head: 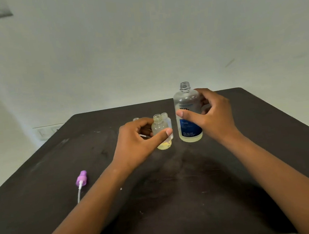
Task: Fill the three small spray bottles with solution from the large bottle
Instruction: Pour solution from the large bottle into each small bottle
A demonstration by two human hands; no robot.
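1. Bottles stand together near the middle of the dark table, upright, all with their necks uncapped.
2. My left hand curls round the nearest small bottle; my thumb lies across its front and my fingers wrap its far side. It stands on the table with a shallow layer of pale yellow liquid at the bottom.
3. A second small bottle stands just behind and to the right of the one I hold, touching it or nearly so; I cannot tell which.
4. Only the open neck of a third small bottle shows, peeking above my left knuckles.
5. My right hand grips the large bottle from its right side, thumb across the front above the blue label, fingers round the back. It rests on the table, just to the right of the small bottles, with pale liquid visible low inside.
6. A purple spray cap with its white dip tube lies on its side well to the left, nearer to me, apart from the bottles.
7. A pale wall rises behind the table.
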